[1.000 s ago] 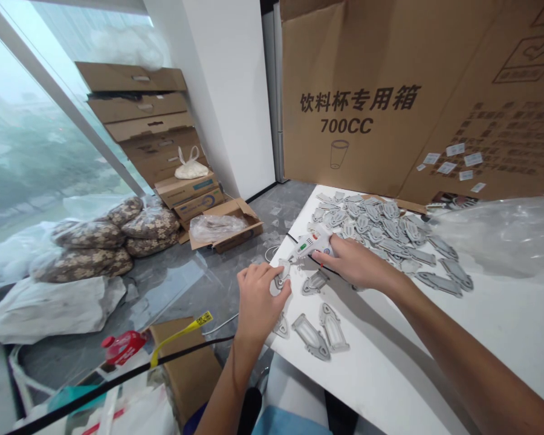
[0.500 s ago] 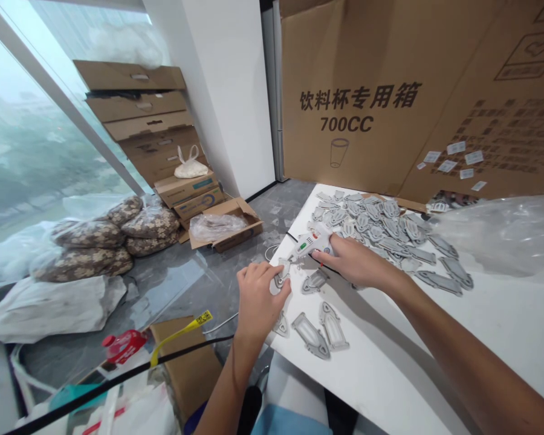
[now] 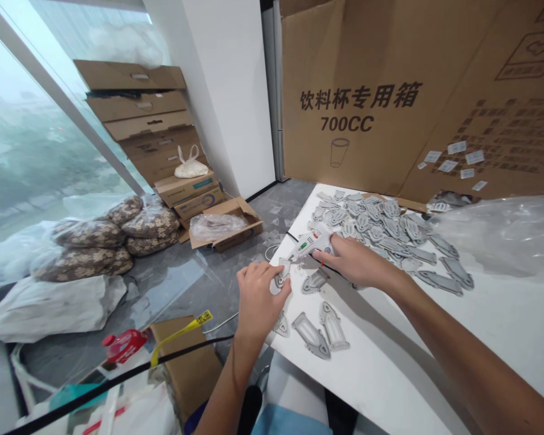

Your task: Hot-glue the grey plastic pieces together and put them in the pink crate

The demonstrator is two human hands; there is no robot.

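My right hand [image 3: 350, 260] is wrapped round a white glue gun [image 3: 315, 240] with a green and a red mark on its side. The gun's nozzle points left, at a small grey plastic part [image 3: 281, 273] near the table's left edge. My left hand [image 3: 260, 296] pinches that part between thumb and fingers. Just right of it lies another grey part [image 3: 315, 281]. Closer to me are two grey parts, one [image 3: 311, 334] beside the other [image 3: 333, 326], and one more [image 3: 281, 325] partly behind my left hand.
Many grey parts [image 3: 374, 217] are heaped at the back of the white table [image 3: 390, 368]. Behind stands a large cardboard box [image 3: 362, 72]; clear plastic [image 3: 503, 232] lies at right. An open carton [image 3: 236, 226] and patterned bags [image 3: 90, 241] sit on the floor at left.
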